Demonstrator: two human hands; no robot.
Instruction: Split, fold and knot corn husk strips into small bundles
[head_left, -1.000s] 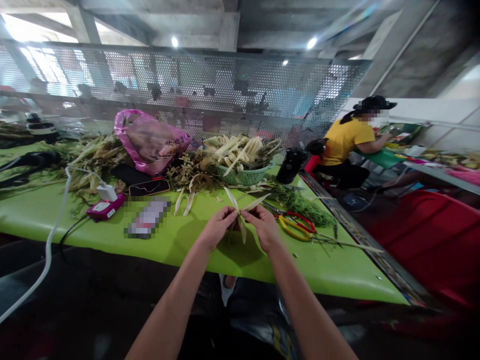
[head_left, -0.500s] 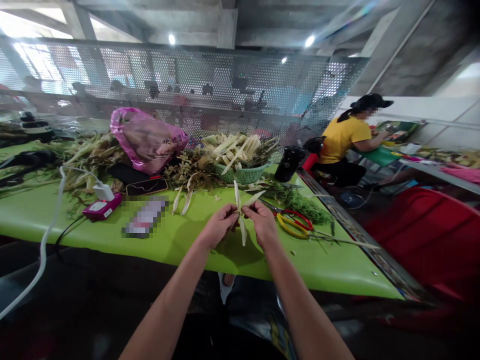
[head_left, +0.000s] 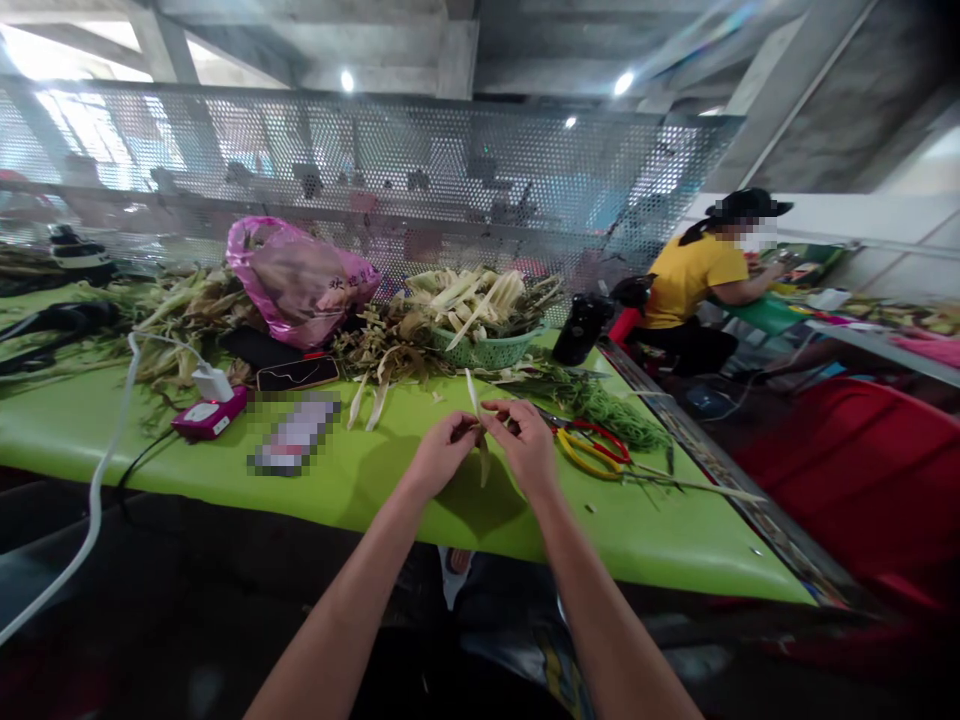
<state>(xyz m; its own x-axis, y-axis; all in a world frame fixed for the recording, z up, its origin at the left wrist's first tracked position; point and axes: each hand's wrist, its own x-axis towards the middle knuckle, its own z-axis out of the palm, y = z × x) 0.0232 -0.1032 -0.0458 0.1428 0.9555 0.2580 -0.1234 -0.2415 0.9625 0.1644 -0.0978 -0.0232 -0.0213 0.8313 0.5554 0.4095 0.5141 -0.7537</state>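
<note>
Pale dried leaf strips [head_left: 484, 464], which look like corn husk, stick up and hang down between my two hands, above the green tabletop. My left hand [head_left: 444, 450] pinches them from the left, fingers closed near their crossing. From the right, my right hand [head_left: 523, 436] grips the same strips with thumb and fingers together. The crossing itself is mostly covered by my fingertips. Just right of my right hand lie scissors [head_left: 592, 452] with red and yellow handles. Behind the hands stands a green basket [head_left: 491, 350] heaped with dried husks [head_left: 480, 300].
On the left are a phone [head_left: 296, 433], a purple power socket [head_left: 210, 413] with a white cable, and a pink plastic bag [head_left: 296, 280]. Green strands [head_left: 622, 415] and a black bottle [head_left: 581, 328] lie to the right. A person in yellow [head_left: 694, 280] sits beyond the table edge.
The strip that spread out to the right is now folded in or hidden behind my right fingers. My right hand has turned slightly over the strips; the left stays nearly in place.
</note>
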